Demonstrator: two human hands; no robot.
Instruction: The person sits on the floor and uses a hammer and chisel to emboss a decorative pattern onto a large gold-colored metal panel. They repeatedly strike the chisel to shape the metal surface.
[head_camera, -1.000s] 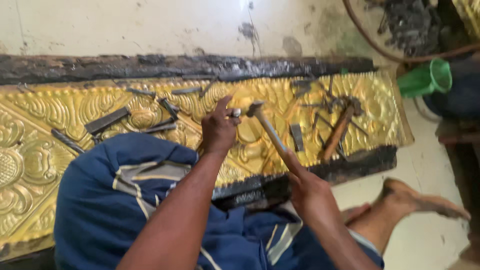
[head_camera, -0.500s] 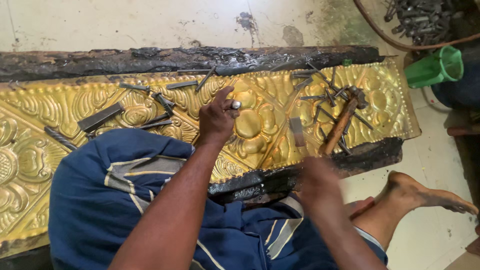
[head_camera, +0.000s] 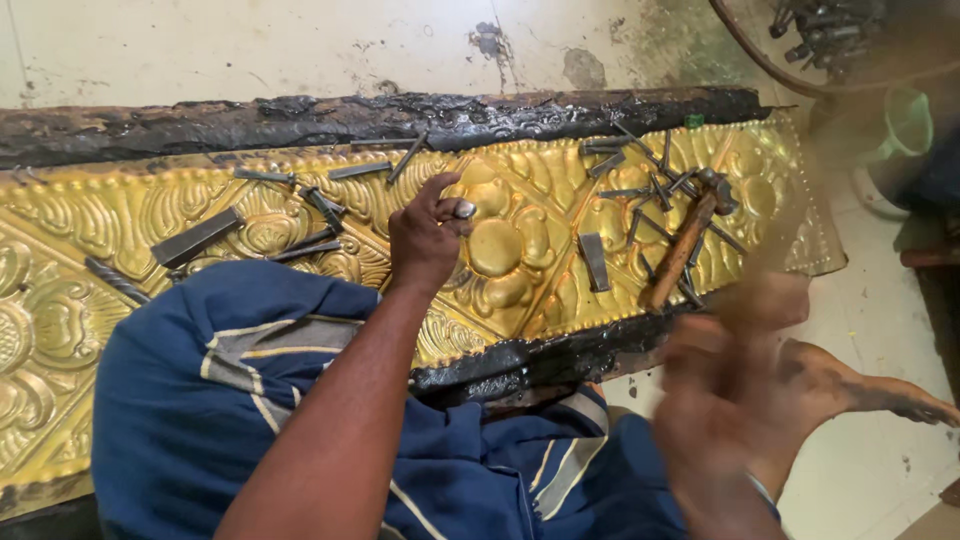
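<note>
**Fingers pinch a steel punch upright on an embossed brass panel**

Fingers (head_camera: 440, 205) of the left hand (head_camera: 425, 240) are closed tight on a short steel punch (head_camera: 463, 210), whose bright round head shows just above the knuckles while its tip rests on the raised flower at the centre of the gold-coloured relief panel (head_camera: 240, 200). Nearest the viewer, the right hand (head_camera: 725, 400) is a blur at the lower right, above a bare foot (head_camera: 880, 395); whether its fingers are spread or wrapped round anything cannot be told. A blue cloth with pale stripes (head_camera: 230, 400) covers the knee that leans against the panel's near edge.

Judged from the pose, good work here calls for the punch held plumb and steady on the line of the pattern, with even blows, so the thin sheet does not tear or skid.

Beyond the hand, loose chisels and punches (head_camera: 650, 190) lie scattered on the panel, and a wooden-handled hammer (head_camera: 685, 245) lies among them at the right. A flat steel bar (head_camera: 195, 237) lies to the left. Black pitch (head_camera: 400, 115) edges the far side. Farther off, at the top right, a dark round tray (head_camera: 745, 45) holds more metal tools, and a green cup (head_camera: 910, 120) stands on the floor, its contents unseen
</note>
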